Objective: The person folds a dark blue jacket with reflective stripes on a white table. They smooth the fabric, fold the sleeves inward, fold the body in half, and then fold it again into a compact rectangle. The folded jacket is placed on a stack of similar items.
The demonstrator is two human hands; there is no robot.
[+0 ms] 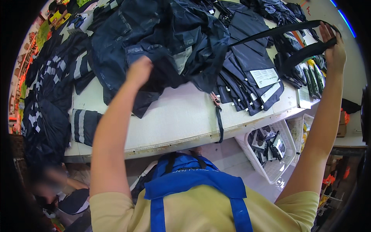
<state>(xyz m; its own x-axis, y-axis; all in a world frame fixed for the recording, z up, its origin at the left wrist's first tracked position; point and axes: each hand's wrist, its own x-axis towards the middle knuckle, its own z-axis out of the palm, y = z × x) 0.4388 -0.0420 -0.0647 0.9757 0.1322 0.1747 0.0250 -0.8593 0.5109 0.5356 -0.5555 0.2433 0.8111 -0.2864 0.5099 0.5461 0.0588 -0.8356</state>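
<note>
My left hand (pixel 140 71), blurred by motion, is closed on the edge of a large dark navy garment (pixel 116 42) bunched on the table. My right hand (pixel 333 48) is raised at the far right, its fingers fairly straight, with a black strap (pixel 280 30) looped round it. One length of the strap runs left to the bunched garment; the other falls back toward the dark stacks. Between my hands, flat dark folded pieces (pixel 247 58) with white labels (pixel 264 78) lie in overlapping rows.
Dark clothing with grey stripes (pixel 50 77) covers the table's left end, near a striped folded piece (pixel 85 125). A small reddish tool (pixel 215 99) with a black cord lies by the white table's (pixel 174 116) front edge. A white basket (pixel 288 164) of packets stands below. Someone (pixel 71 197) is at lower left.
</note>
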